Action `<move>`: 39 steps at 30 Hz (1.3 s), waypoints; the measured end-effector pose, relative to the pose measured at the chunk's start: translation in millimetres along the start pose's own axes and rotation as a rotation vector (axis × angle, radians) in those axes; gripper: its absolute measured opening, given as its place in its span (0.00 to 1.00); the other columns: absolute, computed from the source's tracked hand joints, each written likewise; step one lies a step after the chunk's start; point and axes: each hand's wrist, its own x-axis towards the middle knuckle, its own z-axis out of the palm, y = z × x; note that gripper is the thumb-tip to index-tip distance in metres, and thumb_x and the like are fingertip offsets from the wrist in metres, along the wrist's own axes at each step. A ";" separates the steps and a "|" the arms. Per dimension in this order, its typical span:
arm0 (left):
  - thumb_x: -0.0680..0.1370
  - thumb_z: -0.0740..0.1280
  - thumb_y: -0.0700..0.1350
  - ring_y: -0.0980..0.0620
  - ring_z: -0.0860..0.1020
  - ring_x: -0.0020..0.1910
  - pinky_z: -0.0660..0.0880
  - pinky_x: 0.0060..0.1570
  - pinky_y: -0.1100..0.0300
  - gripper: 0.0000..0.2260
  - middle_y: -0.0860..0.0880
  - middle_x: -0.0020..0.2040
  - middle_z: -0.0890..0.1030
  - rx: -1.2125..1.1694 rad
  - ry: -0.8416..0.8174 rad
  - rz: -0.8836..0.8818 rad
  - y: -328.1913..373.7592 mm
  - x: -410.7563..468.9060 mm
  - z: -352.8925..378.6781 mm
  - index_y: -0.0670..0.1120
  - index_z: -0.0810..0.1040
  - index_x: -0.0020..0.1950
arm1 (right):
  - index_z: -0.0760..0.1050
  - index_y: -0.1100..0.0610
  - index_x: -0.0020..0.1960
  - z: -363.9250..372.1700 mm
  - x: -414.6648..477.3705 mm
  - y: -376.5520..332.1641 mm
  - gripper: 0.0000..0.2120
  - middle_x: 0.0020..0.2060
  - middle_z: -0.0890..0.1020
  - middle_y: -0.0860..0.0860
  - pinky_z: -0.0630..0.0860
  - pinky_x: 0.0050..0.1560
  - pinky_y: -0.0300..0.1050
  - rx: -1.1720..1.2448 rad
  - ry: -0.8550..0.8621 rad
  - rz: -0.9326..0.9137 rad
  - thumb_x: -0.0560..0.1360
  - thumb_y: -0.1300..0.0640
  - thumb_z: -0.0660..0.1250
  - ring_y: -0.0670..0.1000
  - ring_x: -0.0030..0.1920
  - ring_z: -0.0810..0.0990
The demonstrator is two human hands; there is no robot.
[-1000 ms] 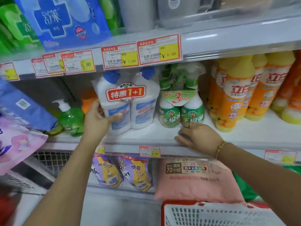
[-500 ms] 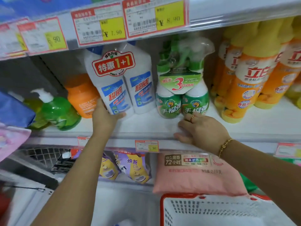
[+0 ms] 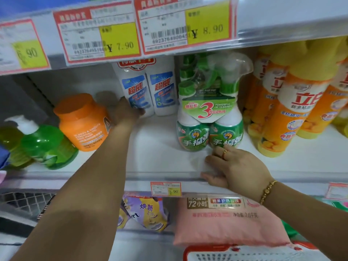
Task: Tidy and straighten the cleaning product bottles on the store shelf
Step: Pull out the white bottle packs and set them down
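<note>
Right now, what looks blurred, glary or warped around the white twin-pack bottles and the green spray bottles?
Head view: the left hand at the white blue-labelled twin-pack bottles is motion-smeared. The green spray bottles read sharp, with sheen on their clear wrap. Towards the edges of the head view, the yellow price tags go soft and the upper shelf edge bows.

Right hand (image 3: 239, 170): thin gold ring (image 3: 224, 152) on finger, gold beaded chain bracelet (image 3: 267, 192) at wrist. Left forearm (image 3: 90, 185) bare.
</note>
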 end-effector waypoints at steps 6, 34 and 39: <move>0.75 0.68 0.36 0.45 0.77 0.48 0.69 0.39 0.63 0.10 0.41 0.49 0.81 -0.137 0.022 0.030 1.2 10.3 16.2 0.39 0.78 0.56 | 0.80 0.56 0.41 1.5 0.4 1.1 0.25 0.35 0.77 0.51 0.71 0.35 0.45 -0.001 -0.004 -0.003 0.78 0.39 0.54 0.54 0.36 0.75; 0.72 0.74 0.43 0.47 0.76 0.59 0.69 0.49 0.65 0.24 0.44 0.62 0.76 0.222 -0.554 -0.422 -222.4 -383.5 -109.1 0.45 0.72 0.67 | 0.68 0.55 0.69 13.1 -33.5 -223.3 0.23 0.64 0.73 0.56 0.70 0.63 0.50 0.617 -0.767 0.188 0.75 0.54 0.65 0.58 0.63 0.74; 0.72 0.71 0.40 0.46 0.78 0.55 0.64 0.42 0.66 0.16 0.45 0.53 0.79 0.312 -0.575 -0.419 -259.9 -418.7 -75.2 0.43 0.77 0.59 | 0.57 0.53 0.75 47.7 -94.5 -296.9 0.28 0.71 0.68 0.55 0.59 0.66 0.40 0.795 -1.098 0.489 0.79 0.50 0.61 0.53 0.70 0.67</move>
